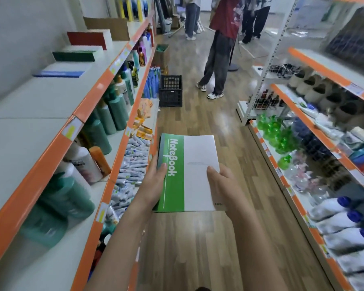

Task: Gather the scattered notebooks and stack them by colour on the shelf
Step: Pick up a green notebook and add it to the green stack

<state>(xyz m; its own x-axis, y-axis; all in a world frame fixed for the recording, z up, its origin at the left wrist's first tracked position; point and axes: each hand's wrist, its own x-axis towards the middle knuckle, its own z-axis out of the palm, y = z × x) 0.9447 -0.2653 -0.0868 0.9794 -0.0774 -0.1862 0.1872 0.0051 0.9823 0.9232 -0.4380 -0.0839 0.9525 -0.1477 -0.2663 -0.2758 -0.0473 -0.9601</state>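
1. A green notebook [187, 172], green and white on its cover, is held flat at lower centre of the frame, above the wooden floor [208, 248].
2. Its left edge is gripped by the left hand [156, 181], thumb on the cover.
3. Its right edge is gripped by the right hand [221, 181], thumb on top.
4. On the top shelf [40, 106], upper left, a blue stack [61, 72], a green stack [77, 53] and a red stack [89, 38] are seen in a row, apart from one another.
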